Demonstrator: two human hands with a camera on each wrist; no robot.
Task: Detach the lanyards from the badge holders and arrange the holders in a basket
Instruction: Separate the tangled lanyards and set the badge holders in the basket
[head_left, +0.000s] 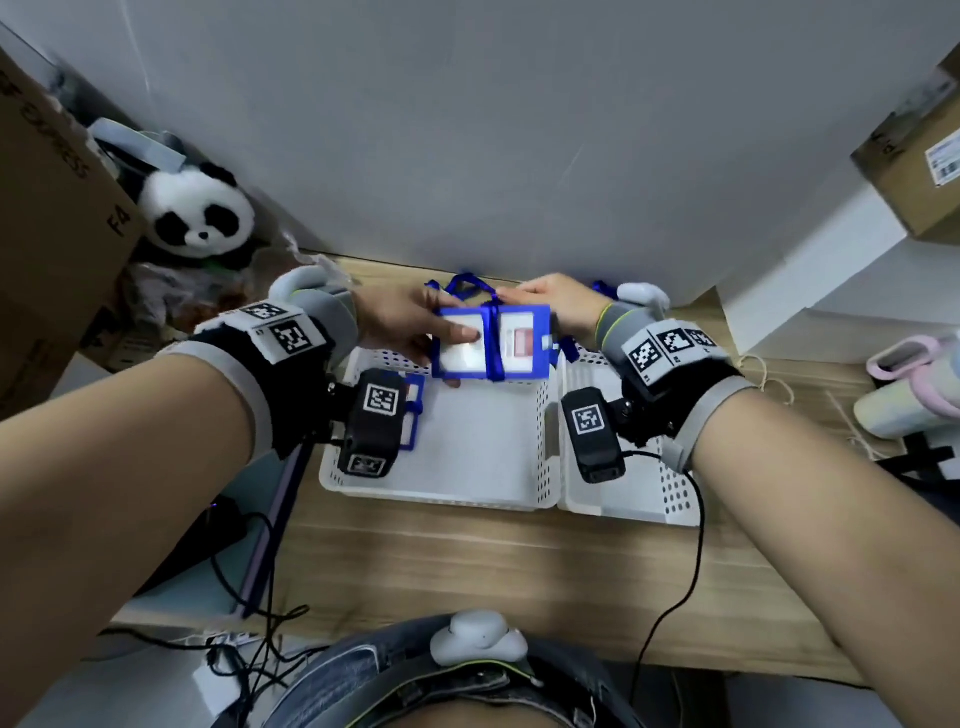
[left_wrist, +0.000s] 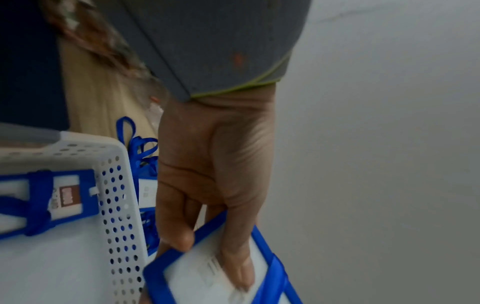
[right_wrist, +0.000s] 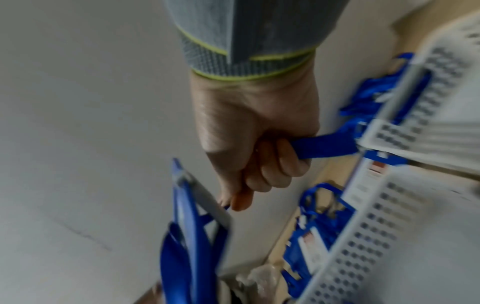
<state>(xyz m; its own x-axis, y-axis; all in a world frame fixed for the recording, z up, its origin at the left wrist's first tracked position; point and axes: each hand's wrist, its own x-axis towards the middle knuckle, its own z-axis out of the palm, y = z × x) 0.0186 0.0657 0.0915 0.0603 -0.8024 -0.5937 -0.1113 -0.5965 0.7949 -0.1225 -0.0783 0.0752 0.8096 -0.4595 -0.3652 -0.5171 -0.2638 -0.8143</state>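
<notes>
Head view, frame centre: left hand (head_left: 410, 325) grips blue-framed plastic badge holder (head_left: 491, 340) above white perforated basket (head_left: 543, 415). Right wrist view alone shows right hand (right_wrist: 257, 148) fisted round blue lanyard strap (right_wrist: 324, 147).

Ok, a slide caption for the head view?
Both hands hold a lanyard-wrapped blue badge holder above a white basket.

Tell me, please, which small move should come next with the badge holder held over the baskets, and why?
Probably unwind the lanyard: it is wrapped around the badge holder. The left hand grips the holder's end, and the right hand pinches the strap at its top edge, ready to pull it loose.
</notes>
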